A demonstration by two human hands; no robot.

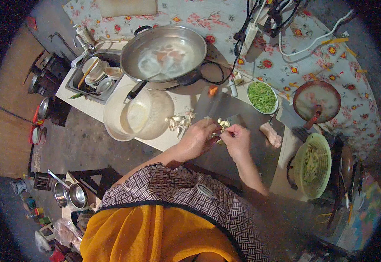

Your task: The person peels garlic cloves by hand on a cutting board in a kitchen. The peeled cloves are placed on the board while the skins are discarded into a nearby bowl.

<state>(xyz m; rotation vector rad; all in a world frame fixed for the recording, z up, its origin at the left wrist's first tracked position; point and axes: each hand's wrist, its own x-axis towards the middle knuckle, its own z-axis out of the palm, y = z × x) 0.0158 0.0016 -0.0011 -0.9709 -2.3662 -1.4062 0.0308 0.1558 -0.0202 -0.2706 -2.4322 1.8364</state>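
Note:
Several peeled garlic cloves point(224, 123) lie on a dark, smooth cutting board point(254, 157), just beyond my fingertips. My right hand point(239, 139) has its thumb and forefinger pinched together, with what looks like a small pale clove between them. From the left, my left hand point(201, 137) reaches in over the board, back upward and fingers curled. Its fingertips almost meet those of the right hand, and whatever is under them is hidden. Garlic skins and unpeeled pieces point(179, 122) are heaped beside the board's left edge. A piece of raw meat point(271, 135) rests towards its right side.
A large steel electric pan point(164, 54) holds steaming, cloudy liquid, with a ladle leaning out. Nearby are pale plastic bowls point(115, 111), a sink point(71, 86) of stacked dishes, a bowl of chopped green vegetables point(262, 97), an orange carrot piece point(213, 90) and a green colander point(324, 163).

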